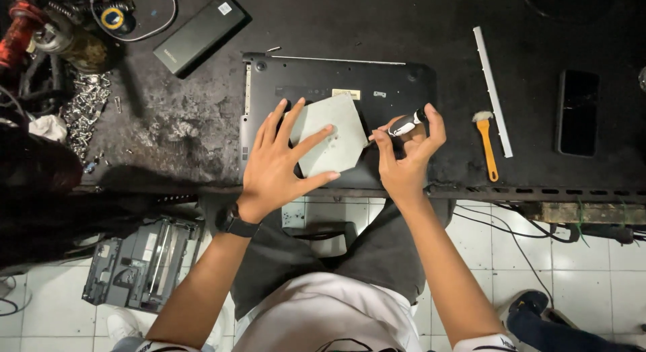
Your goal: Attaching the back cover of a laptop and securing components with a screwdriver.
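Pressing left hand (279,160) on metal plate (333,133).

- The worktop (188,123) is black and matt, rubbed to a rough, chalky grey just left of the laptop.
- The laptop (323,80), underside up, looks like dark matt plastic with a faint grain.
- On the laptop lies a flat plate (336,133) of dull grey metal, unpolished, with small holes.
- The screwdriver (406,125) by the plate has a glossy black handle with a white band.
- Right of the laptop, the brush (487,147) has a smooth orange plastic handle and pale bristles.
- Beside the brush, the long strip (492,90) is pale and satin.
- Further right, the phone (577,113) is glossy black glass.
- Left of the laptop, loose screws (84,110) glint as bright metal.
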